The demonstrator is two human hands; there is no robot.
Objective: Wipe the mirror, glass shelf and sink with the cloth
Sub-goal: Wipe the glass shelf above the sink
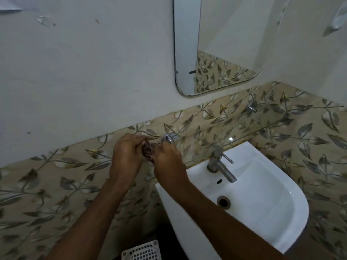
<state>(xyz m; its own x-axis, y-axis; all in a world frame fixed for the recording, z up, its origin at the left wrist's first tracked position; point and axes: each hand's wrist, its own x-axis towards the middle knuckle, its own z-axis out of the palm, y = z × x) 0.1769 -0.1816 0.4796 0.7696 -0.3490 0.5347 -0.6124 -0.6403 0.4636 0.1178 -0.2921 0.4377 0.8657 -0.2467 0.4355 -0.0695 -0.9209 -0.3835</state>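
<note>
Both hands meet at the left end of the glass shelf [234, 131], which runs along the leaf-patterned tiles above the white sink [262, 194]. My left hand [126, 154] and my right hand [168, 158] are closed together on a small dark bunched cloth [148, 149], mostly hidden between the fingers. The cloth sits just left of the shelf's chrome bracket [169, 137]. The mirror [216, 44] hangs on the wall above the shelf, to the right.
A chrome tap [219, 164] stands at the back of the sink, with the drain [223, 201] below it. A second shelf bracket [251, 106] sits further right. A white perforated basket [142, 251] is on the floor below my arms.
</note>
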